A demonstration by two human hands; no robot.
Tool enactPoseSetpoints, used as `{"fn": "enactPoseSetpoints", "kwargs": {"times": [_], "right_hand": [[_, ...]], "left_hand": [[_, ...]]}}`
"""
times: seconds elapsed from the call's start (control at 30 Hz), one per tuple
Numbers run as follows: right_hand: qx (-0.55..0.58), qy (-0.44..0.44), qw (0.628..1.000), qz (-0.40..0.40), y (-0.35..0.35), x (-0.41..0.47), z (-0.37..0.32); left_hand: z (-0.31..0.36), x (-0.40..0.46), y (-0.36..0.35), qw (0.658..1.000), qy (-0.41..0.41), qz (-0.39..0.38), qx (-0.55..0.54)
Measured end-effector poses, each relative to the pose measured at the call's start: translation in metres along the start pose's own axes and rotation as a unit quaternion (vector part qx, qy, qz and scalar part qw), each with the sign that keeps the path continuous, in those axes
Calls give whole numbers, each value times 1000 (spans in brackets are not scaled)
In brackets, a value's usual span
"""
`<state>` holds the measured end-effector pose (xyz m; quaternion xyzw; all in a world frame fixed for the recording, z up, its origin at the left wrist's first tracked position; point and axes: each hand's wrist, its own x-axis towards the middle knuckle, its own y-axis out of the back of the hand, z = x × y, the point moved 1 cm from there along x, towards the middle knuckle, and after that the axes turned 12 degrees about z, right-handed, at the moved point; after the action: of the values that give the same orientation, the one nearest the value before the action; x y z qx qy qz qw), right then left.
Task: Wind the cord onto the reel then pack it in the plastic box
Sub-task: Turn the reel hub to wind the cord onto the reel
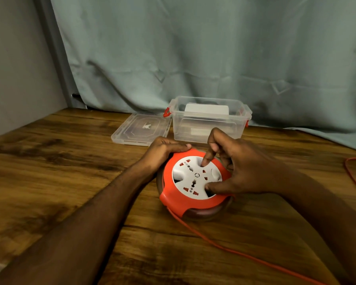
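The round orange reel [174, 199] with a white socket face [190, 177] lies flat on the wooden table [60, 161]. My left hand [164, 150] grips its far left rim. My right hand [237, 171] rests on the white face, index finger and thumb pressed into two recesses. An orange cord [220, 244] runs from the reel's front towards the lower right, and another stretch of the cord [351, 173] curves at the right edge. The clear plastic box [208, 128] with red latches stands open behind the reel.
The box's clear lid [141, 129] lies flat to the left of the box. A grey-green curtain [193, 54] hangs behind the table. A grey wall [14, 68] borders the left side.
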<state>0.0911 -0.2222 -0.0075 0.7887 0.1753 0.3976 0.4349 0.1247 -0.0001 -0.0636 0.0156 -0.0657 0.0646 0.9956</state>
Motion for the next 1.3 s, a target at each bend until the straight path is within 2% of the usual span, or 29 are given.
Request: {"fn": "enactPoseSetpoints", "kwargs": {"times": [0.47,0.67,0.8,0.87,0.93,1.0,1.07,1.13,1.3], "right_hand": [[8,-7,1000,11,0,0,-2],[-9,-49,998,46,-10,2,-1],[-32,-82,993,75,-15,3,1],[-23,-76,994,79,-16,2,0],[0,-72,995,68,-13,0,1],[16,-71,996,50,-11,0,2],[-1,-59,998,36,-12,0,1],[-39,-52,997,40,-14,0,-2],[-135,-55,984,101,-16,-1,-4]], "left_hand": [[-1,-4,2,998,4,50,-45],[-2,-7,-4,987,-4,142,-72],[2,-13,-6,977,-59,193,-74],[6,-12,-4,982,-49,166,-75],[8,-9,2,989,32,110,-96],[8,-9,8,992,98,40,-70],[4,-9,9,996,90,10,-20],[4,-11,6,998,52,35,3],[-2,-10,-1,995,26,93,-13]]}}
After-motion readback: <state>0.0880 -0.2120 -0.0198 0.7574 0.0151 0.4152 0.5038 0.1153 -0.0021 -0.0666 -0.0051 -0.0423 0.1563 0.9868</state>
